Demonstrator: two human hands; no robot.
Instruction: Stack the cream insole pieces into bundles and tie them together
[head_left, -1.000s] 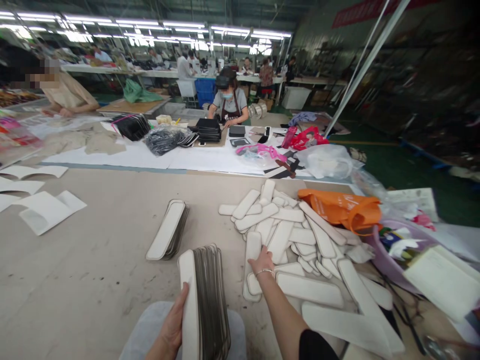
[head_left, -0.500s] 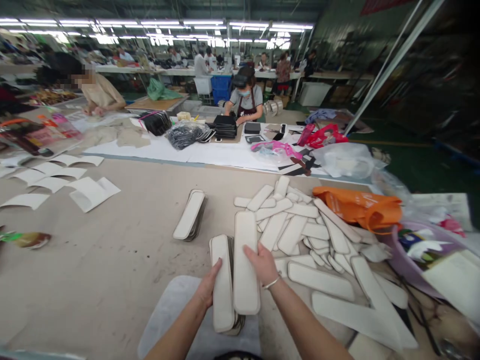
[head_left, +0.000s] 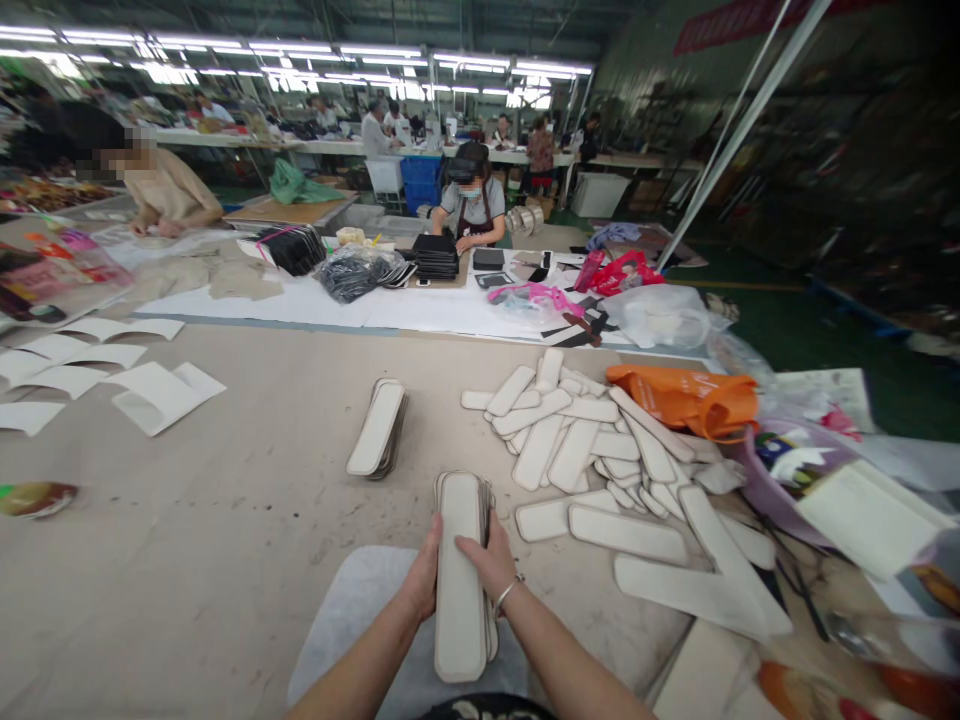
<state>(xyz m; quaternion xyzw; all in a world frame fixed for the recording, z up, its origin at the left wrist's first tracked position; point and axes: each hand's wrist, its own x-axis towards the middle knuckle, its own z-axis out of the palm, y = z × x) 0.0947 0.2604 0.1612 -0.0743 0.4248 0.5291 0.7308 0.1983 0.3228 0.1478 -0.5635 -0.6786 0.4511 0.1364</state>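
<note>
Now has the pale strip (head_left: 459,620), held beside the stack (head_left: 492,640) half a second ago, laid on top. Grips both between left hand (head_left: 424,574), fingers largely hidden, and right hand (head_left: 492,562), thumb across the strip's face. Holds them over the near table (head_left: 225,560), left of a loose pile (head_left: 574,455) of similar strips.

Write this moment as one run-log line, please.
left hand: holds white stack, left side | right hand: holds same stack, right side | second stack: on table, farther | loose pieces: heaped at right
</note>
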